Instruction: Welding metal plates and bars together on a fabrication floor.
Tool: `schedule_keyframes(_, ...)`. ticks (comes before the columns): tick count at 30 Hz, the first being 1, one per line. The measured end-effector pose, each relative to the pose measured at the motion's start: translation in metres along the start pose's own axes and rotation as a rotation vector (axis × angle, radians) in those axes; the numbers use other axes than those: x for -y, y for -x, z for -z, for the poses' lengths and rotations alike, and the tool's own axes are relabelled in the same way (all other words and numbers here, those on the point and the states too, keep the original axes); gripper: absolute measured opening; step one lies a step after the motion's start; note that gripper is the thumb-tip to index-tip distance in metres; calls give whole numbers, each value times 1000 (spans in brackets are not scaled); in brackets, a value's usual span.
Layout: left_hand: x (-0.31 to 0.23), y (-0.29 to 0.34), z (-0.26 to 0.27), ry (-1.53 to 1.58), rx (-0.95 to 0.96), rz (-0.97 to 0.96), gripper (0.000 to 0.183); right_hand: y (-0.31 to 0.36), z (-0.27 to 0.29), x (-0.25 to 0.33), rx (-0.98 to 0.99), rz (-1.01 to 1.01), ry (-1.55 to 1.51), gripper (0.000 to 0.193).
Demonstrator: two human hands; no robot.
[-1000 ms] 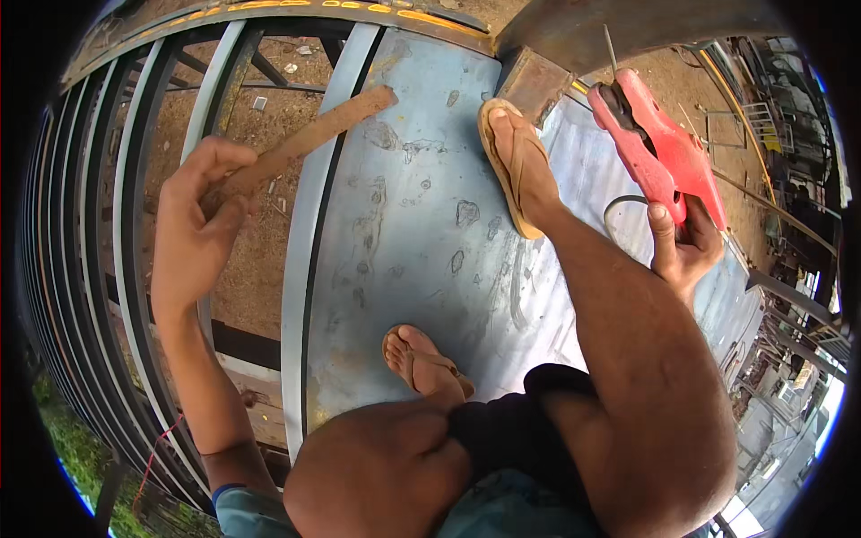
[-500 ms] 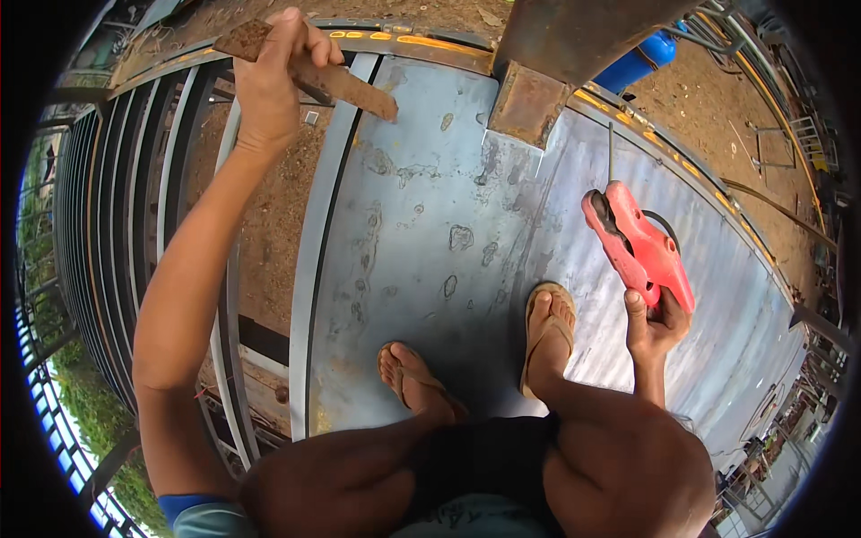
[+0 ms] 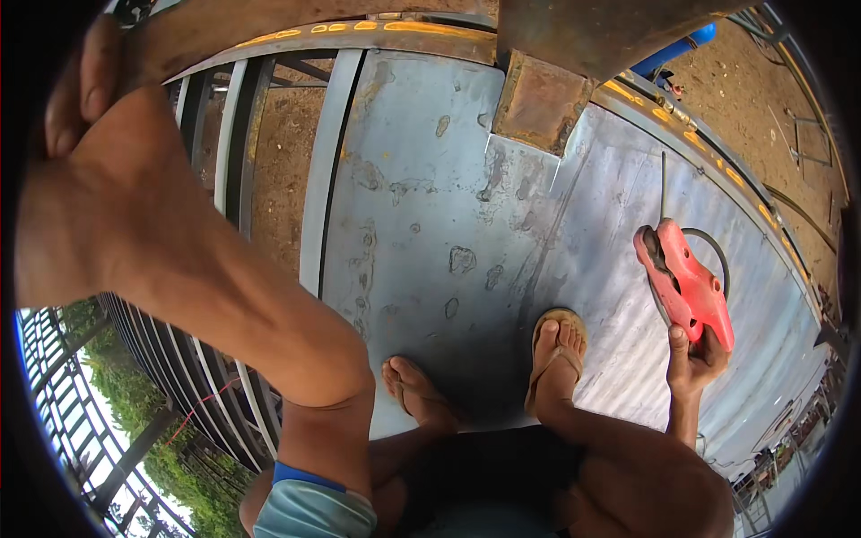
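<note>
Steel plate (image 3: 430, 206), grey and blotched with weld marks, fills the middle of the head view and serves as the landmark for everything else. At its far edge a rusty square block (image 3: 540, 99) sits under a heavy brown beam (image 3: 610, 27).

Right of the plate's centre, the right hand (image 3: 698, 359) is closed around the lower end of a red welding electrode holder (image 3: 683, 285), which points up and away from the person; a thin rod (image 3: 664, 184) sticks out of its top and a dark cable (image 3: 708, 255) loops behind it. The holder hangs above the plate's right half, not touching it.

Left of the plate, the left hand (image 3: 85, 90) is raised close to the camera near the upper rim (so close it looks huge). Its fingers curl inward, but whether they hold anything cannot be told, since the palm side is hidden.

On the plate's near edge stand two feet: a bare foot (image 3: 417, 394) and, just right of it, a foot in a tan sandal (image 3: 558, 354).

As for containers, only a blue drum (image 3: 686, 49) shows, beyond the plate's far right corner on bare earth; its contents are out of sight.

Left of the plate run parallel steel bars (image 3: 224, 179), with green foliage (image 3: 134, 421) below them.
</note>
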State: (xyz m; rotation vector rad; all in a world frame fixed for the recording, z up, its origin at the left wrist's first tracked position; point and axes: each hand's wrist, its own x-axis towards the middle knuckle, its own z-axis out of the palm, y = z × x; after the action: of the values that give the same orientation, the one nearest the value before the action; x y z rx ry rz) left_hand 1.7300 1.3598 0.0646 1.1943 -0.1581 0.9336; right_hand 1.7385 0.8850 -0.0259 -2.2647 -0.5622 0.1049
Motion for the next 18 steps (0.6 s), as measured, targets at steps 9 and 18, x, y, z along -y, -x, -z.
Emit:
schedule_keyframes(9,2,12,-13,-42,-168,22,41,-2,19,-8,-119,-105,76,49)
schedule_keyframes(18,55,79,21,-92,-218,56,42,-4,2,-6,-86,-22,95,51)
